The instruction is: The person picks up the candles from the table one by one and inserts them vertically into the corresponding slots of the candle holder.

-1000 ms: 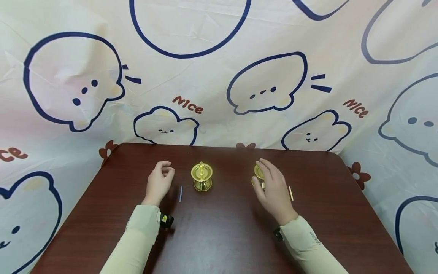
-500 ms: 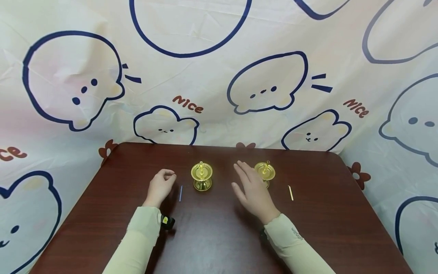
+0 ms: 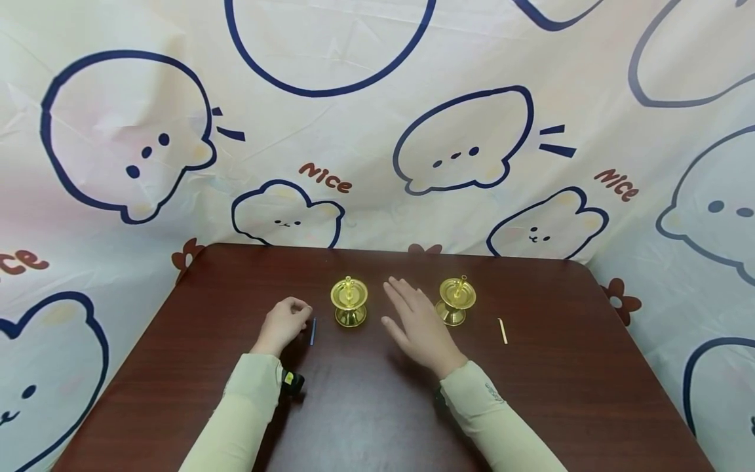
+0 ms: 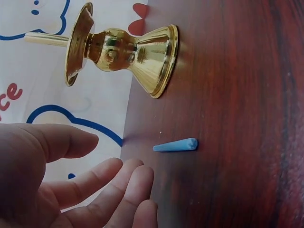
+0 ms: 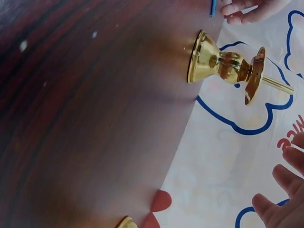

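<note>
Two gold candle holders stand upright on the dark wooden table, a left holder [image 3: 350,303] and a right holder [image 3: 455,303], each with a dish and a thin central tube. My left hand [image 3: 282,326] hovers beside a thin blue stick, like a small candle [image 4: 175,145], lying on the table; thumb and fingers are apart and hold nothing. Between the two holders is my right hand [image 3: 420,331], fingers extended, nothing in it. It partly overlaps the right holder in the head view. Right of that holder lies a thin yellow stick [image 3: 503,331].
The brown table [image 3: 366,406] reaches back to a pale cloth backdrop [image 3: 366,131] with blue cartoon outlines. Cloth also hangs along both sides. In the right wrist view the left holder's dish [image 5: 255,76] faces the backdrop side.
My right hand has moved left, from in front of the right holder to the space between the holders. My left hand has shifted slightly right, closer to the blue stick.
</note>
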The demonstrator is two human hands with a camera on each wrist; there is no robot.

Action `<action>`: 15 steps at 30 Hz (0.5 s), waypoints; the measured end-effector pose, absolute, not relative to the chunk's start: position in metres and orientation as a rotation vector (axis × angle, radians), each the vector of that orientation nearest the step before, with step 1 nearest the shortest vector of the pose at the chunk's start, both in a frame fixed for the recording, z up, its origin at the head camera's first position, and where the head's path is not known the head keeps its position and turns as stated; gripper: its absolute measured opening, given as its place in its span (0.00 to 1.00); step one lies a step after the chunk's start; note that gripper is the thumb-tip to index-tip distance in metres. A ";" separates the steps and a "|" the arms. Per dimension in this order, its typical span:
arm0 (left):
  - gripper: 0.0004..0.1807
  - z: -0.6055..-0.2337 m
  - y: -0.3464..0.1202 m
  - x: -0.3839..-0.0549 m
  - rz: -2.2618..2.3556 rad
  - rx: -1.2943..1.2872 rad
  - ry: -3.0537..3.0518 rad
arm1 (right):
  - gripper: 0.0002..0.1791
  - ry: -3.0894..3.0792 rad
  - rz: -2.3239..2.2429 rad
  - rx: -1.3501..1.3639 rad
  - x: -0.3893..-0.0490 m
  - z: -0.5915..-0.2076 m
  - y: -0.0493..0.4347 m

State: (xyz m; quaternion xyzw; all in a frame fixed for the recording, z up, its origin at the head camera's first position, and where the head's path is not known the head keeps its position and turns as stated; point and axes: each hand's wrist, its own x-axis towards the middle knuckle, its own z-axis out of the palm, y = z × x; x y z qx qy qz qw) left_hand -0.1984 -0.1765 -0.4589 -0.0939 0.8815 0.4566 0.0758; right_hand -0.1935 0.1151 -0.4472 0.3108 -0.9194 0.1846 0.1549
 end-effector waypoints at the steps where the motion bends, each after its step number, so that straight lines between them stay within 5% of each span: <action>1: 0.17 -0.458 -0.176 -0.198 1.359 -0.278 2.647 | 0.33 -2.636 0.531 0.894 -0.194 -0.448 0.114; 15: 0.14 -0.461 -0.170 -0.204 1.186 -0.271 2.693 | 0.39 -2.763 0.450 0.908 -0.202 -0.457 0.100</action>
